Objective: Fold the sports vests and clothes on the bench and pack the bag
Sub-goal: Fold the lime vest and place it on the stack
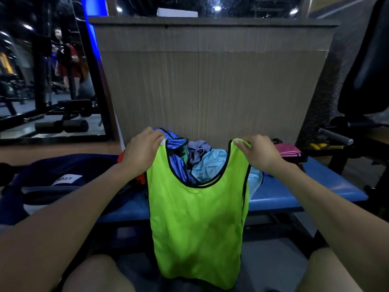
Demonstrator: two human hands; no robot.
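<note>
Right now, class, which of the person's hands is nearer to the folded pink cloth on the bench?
Right. The right hand grips the green vest strap just beside the pink cloth; the left hand grips the far strap.

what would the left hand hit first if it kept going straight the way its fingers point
Most likely the blue vest on top of the clothes pile: the left hand, pinching the green vest by its strap, points forward and right at it. Depth is unclear, so it may pass just above.

Both hands [143, 150] [260, 153] hold green vest [197, 224] up.
</note>
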